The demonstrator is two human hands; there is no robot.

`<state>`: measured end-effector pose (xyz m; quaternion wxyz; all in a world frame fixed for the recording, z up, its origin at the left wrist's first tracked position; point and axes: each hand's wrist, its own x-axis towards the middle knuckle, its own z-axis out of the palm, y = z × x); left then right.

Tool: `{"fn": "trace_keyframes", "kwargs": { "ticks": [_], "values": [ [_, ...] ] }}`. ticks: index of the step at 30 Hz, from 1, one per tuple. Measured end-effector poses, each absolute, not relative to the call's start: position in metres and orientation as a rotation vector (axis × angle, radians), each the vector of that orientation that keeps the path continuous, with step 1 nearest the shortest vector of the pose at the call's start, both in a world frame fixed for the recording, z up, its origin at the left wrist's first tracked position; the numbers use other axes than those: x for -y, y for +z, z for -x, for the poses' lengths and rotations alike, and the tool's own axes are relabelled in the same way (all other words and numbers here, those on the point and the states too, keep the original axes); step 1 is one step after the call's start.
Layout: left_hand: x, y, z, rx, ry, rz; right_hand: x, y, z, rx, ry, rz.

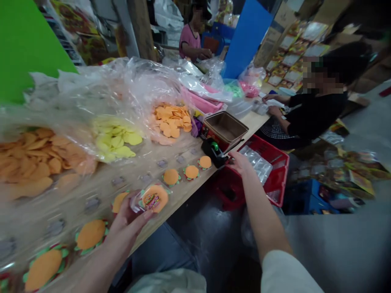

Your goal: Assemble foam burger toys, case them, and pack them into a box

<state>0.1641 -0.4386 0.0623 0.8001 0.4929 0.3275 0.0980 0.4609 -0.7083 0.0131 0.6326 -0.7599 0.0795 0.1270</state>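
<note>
My left hand (130, 219) is closed around a clear plastic case (159, 198). Inside it is an orange burger-bun piece, and a small burger picture shows on its front. The case is just above the wooden table. At the table's edge my right hand (240, 162) is at the front end of a black tape dispenser (214, 152) with a green roll core. Its fingers are drawn together; what is between them, if anything, is too small to make out. Several toy burgers, one of them an orange-topped burger (171, 177), lie in a row along the table's near side.
Plastic bags hold orange pieces (172, 120), yellow pieces (117, 138) and more orange ones at left. A brown tin box (226, 126) stands behind the dispenser. A red crate (279, 171) with clear packaging is below the table edge. Two people (317, 106) sit farther along.
</note>
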Motion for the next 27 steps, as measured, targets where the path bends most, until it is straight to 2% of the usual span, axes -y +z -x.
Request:
{"fn": "trace_keyframes", "kwargs": {
  "ticks": [12,20,27],
  "values": [
    [0.450,0.057,-0.171,-0.695,0.125,-1.111,0.701,0.021,-0.480,-0.197,0.611,1.709],
    [0.450,0.055,-0.170,-0.717,0.108,-1.107,0.700,0.018,-0.476,-0.159,0.530,1.651],
    [0.451,0.050,-0.171,-0.726,0.104,-1.111,0.709,-0.008,-0.435,-0.150,0.267,1.585]
  ]
}}
